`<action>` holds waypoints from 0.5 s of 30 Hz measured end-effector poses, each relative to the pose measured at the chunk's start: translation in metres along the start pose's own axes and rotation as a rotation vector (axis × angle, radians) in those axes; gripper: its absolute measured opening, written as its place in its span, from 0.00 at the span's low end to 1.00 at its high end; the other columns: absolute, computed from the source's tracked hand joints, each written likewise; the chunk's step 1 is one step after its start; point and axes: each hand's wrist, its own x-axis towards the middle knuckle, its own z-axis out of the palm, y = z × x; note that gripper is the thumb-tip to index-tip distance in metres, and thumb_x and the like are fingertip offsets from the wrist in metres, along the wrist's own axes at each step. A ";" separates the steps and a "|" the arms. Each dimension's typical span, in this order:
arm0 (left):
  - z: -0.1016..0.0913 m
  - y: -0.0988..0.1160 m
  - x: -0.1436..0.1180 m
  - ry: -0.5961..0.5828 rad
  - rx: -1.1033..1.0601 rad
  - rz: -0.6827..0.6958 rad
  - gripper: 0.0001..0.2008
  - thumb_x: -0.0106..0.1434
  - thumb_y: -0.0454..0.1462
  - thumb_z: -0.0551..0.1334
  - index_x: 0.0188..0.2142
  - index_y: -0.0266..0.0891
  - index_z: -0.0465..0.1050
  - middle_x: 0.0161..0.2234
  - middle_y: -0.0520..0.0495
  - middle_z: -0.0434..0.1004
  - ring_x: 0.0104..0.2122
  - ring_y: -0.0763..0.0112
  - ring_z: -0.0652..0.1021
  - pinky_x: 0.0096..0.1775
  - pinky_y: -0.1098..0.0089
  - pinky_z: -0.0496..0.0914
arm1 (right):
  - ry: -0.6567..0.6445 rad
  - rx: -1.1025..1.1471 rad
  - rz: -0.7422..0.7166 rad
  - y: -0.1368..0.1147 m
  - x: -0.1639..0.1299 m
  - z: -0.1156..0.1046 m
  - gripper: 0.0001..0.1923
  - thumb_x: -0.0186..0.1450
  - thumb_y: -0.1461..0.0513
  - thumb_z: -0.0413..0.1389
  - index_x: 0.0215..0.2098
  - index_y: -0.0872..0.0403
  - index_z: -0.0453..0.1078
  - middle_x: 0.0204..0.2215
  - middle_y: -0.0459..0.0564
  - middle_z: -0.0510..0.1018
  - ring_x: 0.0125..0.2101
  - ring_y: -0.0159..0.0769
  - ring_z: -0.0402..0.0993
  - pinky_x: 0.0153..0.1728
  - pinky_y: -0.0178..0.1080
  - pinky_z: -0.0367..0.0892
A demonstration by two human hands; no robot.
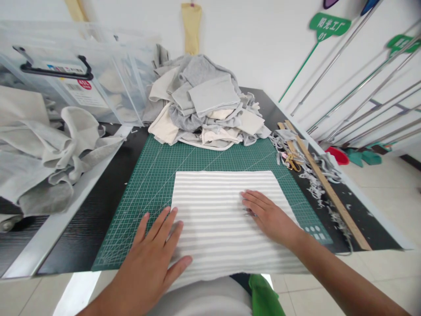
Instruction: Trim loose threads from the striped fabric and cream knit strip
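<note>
A grey-and-white striped cloth [210, 219] lies flat on a green cutting mat [138, 193], its near edge reaching the table's front edge. My left hand [154, 250] is spread over the cloth's left edge, with fingertips on cloth and mat and nothing in its grasp. On the right part of the cloth rests my right hand [266, 215], palm down, fingers together and slightly curled. A small greyish sliver shows beneath these fingers; what it belongs to is hidden by the hand.
A heap of grey and cream cloth pieces [210, 96] covers the mat's far end. More grey cloth [42, 153] lies left, before a clear plastic box [115, 79]. At right are a wooden strip [329, 188], gold-handled scissors [292, 161] and fabric scraps [314, 188].
</note>
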 end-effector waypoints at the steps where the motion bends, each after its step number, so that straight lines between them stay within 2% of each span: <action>1: -0.005 -0.002 0.010 -0.014 -0.016 0.041 0.31 0.66 0.56 0.52 0.62 0.42 0.61 0.68 0.38 0.48 0.66 0.49 0.52 0.63 0.44 0.45 | -0.004 0.004 0.004 0.004 -0.001 -0.001 0.19 0.67 0.67 0.50 0.55 0.53 0.69 0.59 0.55 0.69 0.61 0.41 0.61 0.62 0.51 0.59; 5: -0.013 -0.011 0.055 -0.051 -0.120 0.196 0.31 0.67 0.56 0.50 0.63 0.44 0.59 0.67 0.40 0.50 0.66 0.52 0.54 0.63 0.50 0.51 | -0.026 0.011 0.025 0.014 0.003 -0.008 0.19 0.66 0.68 0.49 0.54 0.53 0.70 0.58 0.55 0.70 0.60 0.41 0.64 0.60 0.48 0.62; 8: -0.007 -0.017 0.088 -0.071 -0.189 0.306 0.31 0.66 0.56 0.51 0.63 0.44 0.59 0.67 0.39 0.52 0.65 0.55 0.56 0.63 0.55 0.51 | -0.023 0.013 0.159 0.014 0.019 -0.020 0.19 0.67 0.64 0.49 0.55 0.50 0.70 0.52 0.56 0.75 0.53 0.43 0.71 0.54 0.47 0.68; 10: -0.001 -0.019 0.108 -0.063 -0.214 0.360 0.30 0.66 0.55 0.52 0.61 0.42 0.61 0.65 0.38 0.55 0.65 0.55 0.57 0.63 0.56 0.52 | -0.001 0.044 0.327 0.011 0.039 -0.031 0.20 0.69 0.60 0.46 0.58 0.50 0.66 0.46 0.56 0.77 0.44 0.41 0.76 0.44 0.43 0.72; 12: 0.005 -0.020 0.127 -0.046 -0.239 0.409 0.30 0.66 0.55 0.52 0.61 0.41 0.61 0.65 0.37 0.56 0.64 0.55 0.59 0.63 0.56 0.53 | 0.048 0.091 0.450 0.005 0.067 -0.040 0.21 0.71 0.55 0.45 0.59 0.49 0.66 0.42 0.53 0.78 0.39 0.40 0.76 0.40 0.40 0.70; 15: 0.011 -0.020 0.149 -0.026 -0.245 0.457 0.29 0.67 0.54 0.52 0.60 0.40 0.62 0.63 0.35 0.58 0.63 0.53 0.60 0.62 0.53 0.54 | 0.103 0.233 0.447 -0.007 0.118 -0.042 0.24 0.68 0.47 0.47 0.54 0.49 0.70 0.39 0.50 0.79 0.37 0.37 0.75 0.39 0.37 0.66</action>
